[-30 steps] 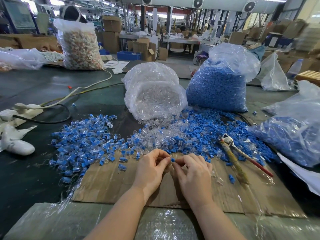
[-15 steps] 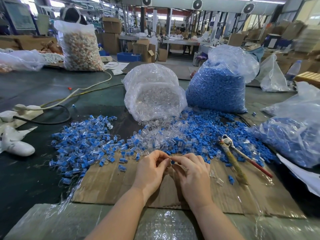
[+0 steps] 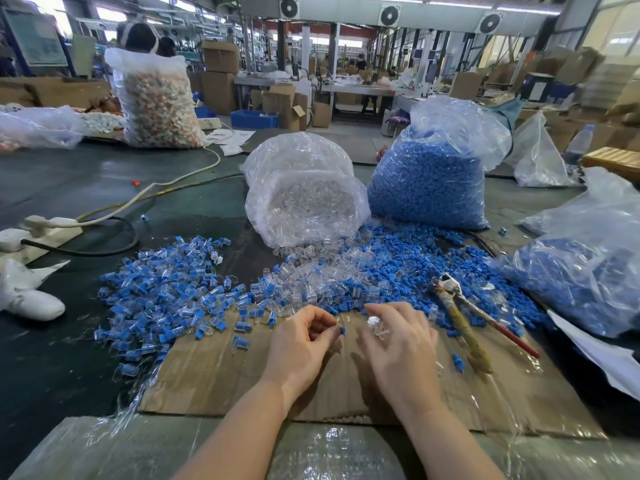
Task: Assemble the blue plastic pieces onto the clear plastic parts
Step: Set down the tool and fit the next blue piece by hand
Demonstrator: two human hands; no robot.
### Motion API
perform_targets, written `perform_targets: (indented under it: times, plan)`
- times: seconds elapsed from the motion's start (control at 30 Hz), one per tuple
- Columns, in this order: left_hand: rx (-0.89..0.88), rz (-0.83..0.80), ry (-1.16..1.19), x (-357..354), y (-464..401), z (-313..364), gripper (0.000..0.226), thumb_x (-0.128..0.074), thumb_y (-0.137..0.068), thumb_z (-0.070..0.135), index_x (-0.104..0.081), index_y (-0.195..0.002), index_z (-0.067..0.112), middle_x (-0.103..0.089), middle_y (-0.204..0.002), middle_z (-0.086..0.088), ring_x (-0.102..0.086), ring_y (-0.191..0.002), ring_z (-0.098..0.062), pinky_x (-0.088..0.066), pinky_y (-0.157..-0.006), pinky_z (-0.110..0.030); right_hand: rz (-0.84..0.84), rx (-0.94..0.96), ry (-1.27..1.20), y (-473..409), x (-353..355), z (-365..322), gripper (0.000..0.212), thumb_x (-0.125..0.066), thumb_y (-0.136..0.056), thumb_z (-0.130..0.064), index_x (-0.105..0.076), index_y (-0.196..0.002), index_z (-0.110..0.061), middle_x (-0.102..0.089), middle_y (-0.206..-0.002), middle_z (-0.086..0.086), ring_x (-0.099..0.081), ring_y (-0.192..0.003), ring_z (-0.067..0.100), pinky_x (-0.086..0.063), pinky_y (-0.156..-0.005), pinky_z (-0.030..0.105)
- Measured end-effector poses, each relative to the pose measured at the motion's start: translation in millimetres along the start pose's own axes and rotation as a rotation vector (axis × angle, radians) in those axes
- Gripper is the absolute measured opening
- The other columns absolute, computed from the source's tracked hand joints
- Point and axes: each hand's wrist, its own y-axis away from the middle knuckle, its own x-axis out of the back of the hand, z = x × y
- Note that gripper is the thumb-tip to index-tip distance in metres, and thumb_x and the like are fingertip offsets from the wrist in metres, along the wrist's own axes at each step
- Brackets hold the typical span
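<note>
Pinching a small blue plastic piece [image 3: 343, 330] betw. curled thumb & fingertips, the left hand [image 3: 301, 344] hovers over the flat brown cardboard sheet [image 3: 214, 372], apart from the right hand [image 3: 398, 348], whose bent fingers grip a glossy clear plastic part [image 3: 375, 325]. Just beyond both lie a loose heap of clear parts [image 3: 304, 285] & blue pieces [image 3: 415, 261], w/ crinkly bags of clear parts [image 3: 304, 199] & blue pieces [image 3: 426, 185] behind; finished blue-in-clear units [image 3: 162, 292] are piled at left.
</note>
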Motion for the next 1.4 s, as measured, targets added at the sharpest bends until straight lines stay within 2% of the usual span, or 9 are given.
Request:
perform_targets:
  times: [0.2,0.3,0.4,0.5,0.8,0.93,1.1,1.23,1.4]
  plan:
    - [-0.001,0.003,-0.007,-0.9,-0.9,-2.5,0.014,-0.066,-0.083,0.009,-0.061,-0.081,0.021,-0.064,-0.078,0.003,-0.059,-0.073,-0.007,-0.047,-0.065,-0.011,-0.039,-0.312,0.277,-20.9,30.1,39.5,0.04,-0.054,-0.09,-0.038,-0.052,-0.126,-0.019,-0.052,-0.123,0.007,-0.044,-0.115,0.024,-0.03,-0.095,0.036]
    - [0.006,0.018,0.013,-1.6,-1.5,-2.9,0.015,-0.066,-0.082,0.007,-0.062,-0.079,0.021,-0.063,-0.074,0.003,-0.057,-0.07,-0.008,-0.046,-0.064,-0.013,-0.169,-0.54,0.517,-30.8,42.9,61.3,0.052,-0.045,-0.09,-0.051,-0.042,-0.131,-0.019,-0.045,-0.131,0.016,-0.039,-0.122,0.033,-0.028,-0.101,0.043]
    - [0.003,0.014,0.001,-1.4,-1.4,-3.2,0.014,-0.066,-0.082,0.008,-0.062,-0.08,0.021,-0.063,-0.075,0.003,-0.056,-0.068,-0.004,-0.044,-0.063,-0.01,-0.364,-0.68,0.578,-38.1,48.5,78.2,0.068,-0.042,-0.087,-0.059,-0.027,-0.141,-0.019,-0.032,-0.145,0.018,-0.027,-0.134,0.034,-0.019,-0.108,0.052]
    - [-0.003,0.011,-0.008,-0.5,-0.9,-2.7,0.012,-0.066,-0.083,0.008,-0.062,-0.081,0.02,-0.063,-0.075,0.004,-0.056,-0.068,-0.001,-0.044,-0.062,-0.008,-0.457,-0.727,0.579,-44.4,49.2,87.0,0.073,-0.046,-0.084,-0.053,-0.022,-0.143,-0.019,-0.027,-0.148,0.016,-0.024,-0.136,0.034,-0.017,-0.11,0.054]
    - [0.009,0.0,-0.018,0.8,0.0,-1.3,0.014,-0.065,-0.083,0.009,-0.061,-0.08,0.022,-0.064,-0.076,0.004,-0.058,-0.069,-0.003,-0.046,-0.062,-0.01,-0.392,-0.649,0.589,-49.7,50.9,81.3,0.049,-0.047,-0.087,-0.051,-0.045,-0.117,-0.012,-0.042,-0.131,0.018,-0.038,-0.121,0.035,-0.034,-0.098,0.047]
    - [0.056,-0.004,0.042,1.4,-3.2,2.2,0.01,-0.064,-0.084,0.008,-0.062,-0.083,0.018,-0.065,-0.079,0.0,-0.059,-0.069,-0.006,-0.048,-0.062,-0.012,-0.329,-0.533,0.49,-50.0,57.8,66.5,0.04,-0.045,-0.089,-0.044,-0.047,-0.111,-0.011,-0.047,-0.119,0.016,-0.042,-0.111,0.033,-0.039,-0.093,0.042]
    - [0.214,0.014,0.311,9.5,-12.5,10.1,0.005,-0.063,-0.084,0.007,-0.064,-0.089,0.009,-0.068,-0.075,-0.006,-0.062,-0.058,-0.007,-0.048,-0.051,-0.015,-0.412,-0.287,0.088,-46.1,62.2,18.4,0.012,-0.045,-0.09,-0.032,-0.048,-0.087,-0.02,-0.05,-0.084,-0.001,-0.049,-0.071,0.014,-0.036,-0.059,0.026]
    - [0.272,0.098,0.443,16.7,-23.6,15.4,0.004,-0.065,-0.083,0.006,-0.065,-0.084,0.01,-0.069,-0.069,-0.003,-0.065,-0.06,-0.01,-0.052,-0.053,-0.021,-0.662,-0.413,-0.385,-38.6,57.1,-16.1,0.018,-0.046,-0.087,-0.018,-0.048,-0.07,-0.012,-0.048,-0.068,0.006,-0.045,-0.064,0.02,-0.038,-0.061,0.034]
    - [0.301,0.175,0.448,27.5,-31.5,16.1,0.009,-0.066,-0.082,0.003,-0.067,-0.078,0.011,-0.067,-0.064,-0.001,-0.064,-0.055,-0.007,-0.048,-0.048,-0.018,-0.795,-0.512,-0.498,-31.7,47.7,-32.0,0.014,-0.043,-0.087,-0.013,-0.048,-0.074,-0.011,-0.048,-0.075,0.011,-0.05,-0.065,0.022,-0.046,-0.055,0.029]
